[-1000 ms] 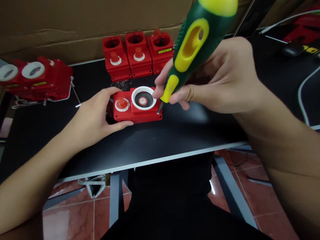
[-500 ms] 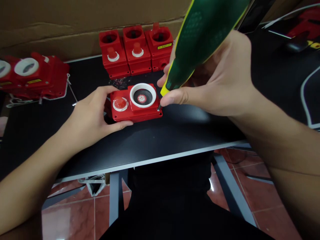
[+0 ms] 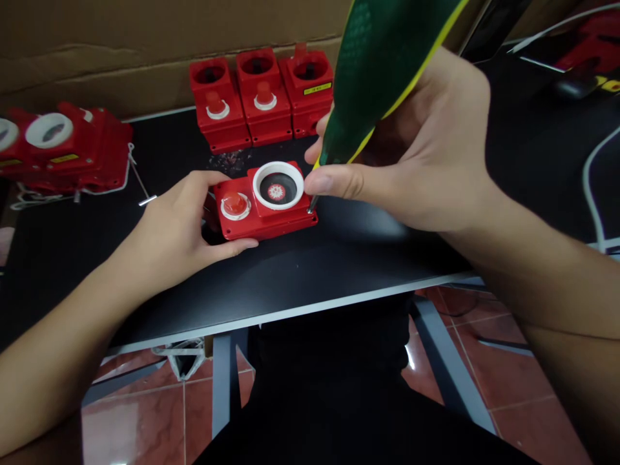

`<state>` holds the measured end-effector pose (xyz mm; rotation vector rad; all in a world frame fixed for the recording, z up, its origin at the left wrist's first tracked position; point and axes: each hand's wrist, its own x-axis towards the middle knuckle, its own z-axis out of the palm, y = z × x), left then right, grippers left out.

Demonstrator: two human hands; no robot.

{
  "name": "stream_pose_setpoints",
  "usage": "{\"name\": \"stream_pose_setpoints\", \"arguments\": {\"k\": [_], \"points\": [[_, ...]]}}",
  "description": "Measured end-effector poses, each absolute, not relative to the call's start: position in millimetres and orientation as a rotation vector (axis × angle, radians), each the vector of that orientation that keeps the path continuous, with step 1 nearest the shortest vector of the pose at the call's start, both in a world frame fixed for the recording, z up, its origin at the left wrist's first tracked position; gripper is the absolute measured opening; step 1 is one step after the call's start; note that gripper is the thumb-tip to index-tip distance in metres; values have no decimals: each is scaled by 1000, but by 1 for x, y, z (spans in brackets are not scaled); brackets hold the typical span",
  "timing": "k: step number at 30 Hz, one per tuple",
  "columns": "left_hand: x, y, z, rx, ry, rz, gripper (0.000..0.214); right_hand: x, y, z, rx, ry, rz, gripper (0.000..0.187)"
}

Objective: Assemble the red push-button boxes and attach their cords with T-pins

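Observation:
A red box (image 3: 264,210) with a red push button and a white-ringed round opening lies on the black table (image 3: 300,271). My left hand (image 3: 181,223) grips its left end, thumb in front and fingers behind. My right hand (image 3: 421,148) is closed around a green and yellow screwdriver (image 3: 382,64). The metal tip stands on the box's near right corner, and my thumb and forefinger pinch the shaft just above it.
Three more red boxes (image 3: 261,97) stand in a row behind, against a cardboard wall (image 3: 145,45). Further red units (image 3: 62,145) with white rings lie at the far left. A small metal pin (image 3: 146,201) lies near them. White cables run along the right.
The screwdriver handle has turned in my right hand, so its yellow slot no longer faces me. The box and my left hand have hardly shifted.

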<state>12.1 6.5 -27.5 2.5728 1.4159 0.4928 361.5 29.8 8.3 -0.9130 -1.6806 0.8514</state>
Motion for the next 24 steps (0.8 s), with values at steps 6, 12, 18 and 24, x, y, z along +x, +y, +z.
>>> {"name": "stream_pose_setpoints", "arguments": {"k": [6, 12, 18, 24], "points": [[11, 7, -25, 2540, 1410, 462, 122, 364, 26, 14, -845, -1651, 579, 35], [8, 10, -26, 2509, 1443, 440, 124, 389, 63, 25, -1025, -1978, 292, 70], [5, 11, -26, 2520, 1379, 457, 108, 407, 86, 19, -1212, -2416, 310, 33], [3, 11, -23, 2663, 1261, 524, 108, 424, 111, -4, -1001, -2687, 367, 27]]}}
